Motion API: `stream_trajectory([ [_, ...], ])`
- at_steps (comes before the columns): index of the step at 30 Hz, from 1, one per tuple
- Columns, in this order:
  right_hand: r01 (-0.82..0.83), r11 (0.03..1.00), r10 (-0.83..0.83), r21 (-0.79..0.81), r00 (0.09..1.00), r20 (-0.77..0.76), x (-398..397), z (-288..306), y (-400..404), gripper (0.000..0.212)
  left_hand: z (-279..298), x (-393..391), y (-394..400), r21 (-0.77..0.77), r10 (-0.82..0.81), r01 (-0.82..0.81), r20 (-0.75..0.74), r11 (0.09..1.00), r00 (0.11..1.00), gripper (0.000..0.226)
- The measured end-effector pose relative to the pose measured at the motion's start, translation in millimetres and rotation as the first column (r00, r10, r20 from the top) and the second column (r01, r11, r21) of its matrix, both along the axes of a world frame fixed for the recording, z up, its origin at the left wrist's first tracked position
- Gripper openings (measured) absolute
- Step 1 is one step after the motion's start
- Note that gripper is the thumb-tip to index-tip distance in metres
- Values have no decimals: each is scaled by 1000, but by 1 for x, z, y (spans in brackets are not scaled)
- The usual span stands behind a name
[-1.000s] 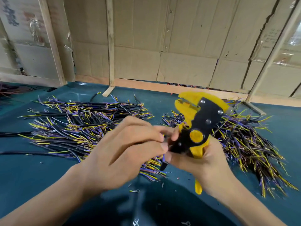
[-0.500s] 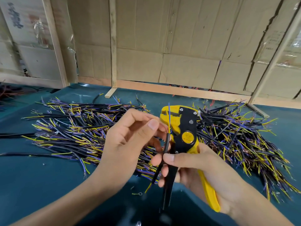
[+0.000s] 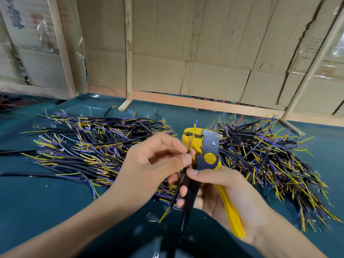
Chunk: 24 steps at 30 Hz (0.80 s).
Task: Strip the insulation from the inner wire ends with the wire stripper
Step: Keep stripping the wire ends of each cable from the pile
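My right hand [image 3: 223, 194] grips a yellow and black wire stripper [image 3: 208, 157], held upright with its jaws at the top. A black cable [image 3: 178, 187] runs up past my right thumb, and its thin yellow inner wire [image 3: 194, 131] stands in front of the stripper's jaws. My left hand [image 3: 154, 164] pinches the inner wires at the top of the cable's black sheath, just left of the tool. The cable's lower end [image 3: 164, 214] with yellow and purple wires hangs below my hands.
Two big heaps of black cables with yellow and purple ends lie on the dark green table: one heap on the left [image 3: 89, 146], another on the right [image 3: 270, 161]. Small ring terminals and insulation scraps [image 3: 154, 220] dot the table. A cardboard and wood-slat wall [image 3: 186, 53] stands behind.
The stripper has turned upright and come lower in my right hand. My left hand has opened from over the tool and now pinches the wires beside the jaws. The view has shifted slightly.
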State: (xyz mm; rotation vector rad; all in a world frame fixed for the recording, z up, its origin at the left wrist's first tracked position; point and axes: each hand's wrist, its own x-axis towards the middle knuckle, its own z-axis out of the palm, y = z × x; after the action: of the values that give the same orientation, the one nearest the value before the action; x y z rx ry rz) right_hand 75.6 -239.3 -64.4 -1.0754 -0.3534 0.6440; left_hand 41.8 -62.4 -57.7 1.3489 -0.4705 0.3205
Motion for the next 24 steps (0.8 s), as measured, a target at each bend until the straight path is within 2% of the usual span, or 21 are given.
stream_trajectory([
  [3,143,989,-133,-45,977,164,-8,8,-6,11,-1,1,1,-70,96,-95,16,993,995,11],
  [5,211,976,-191,-51,945,266,-10,15,-8,10,1,3,3,-87,199,-194,64,977,978,17],
  [8,195,980,-167,-50,927,336,-9,19,-14,12,5,3,8,-34,307,-306,160,952,938,25],
  [11,171,979,-102,-112,883,458,-9,21,-18,11,5,1,13,31,329,-341,189,940,925,26],
  [20,138,979,-42,-148,852,521,-17,18,-15,10,4,0,12,70,317,-336,198,939,928,19],
  [24,167,977,-76,-135,856,511,-15,18,-14,8,3,1,11,81,326,-347,201,934,924,17],
])
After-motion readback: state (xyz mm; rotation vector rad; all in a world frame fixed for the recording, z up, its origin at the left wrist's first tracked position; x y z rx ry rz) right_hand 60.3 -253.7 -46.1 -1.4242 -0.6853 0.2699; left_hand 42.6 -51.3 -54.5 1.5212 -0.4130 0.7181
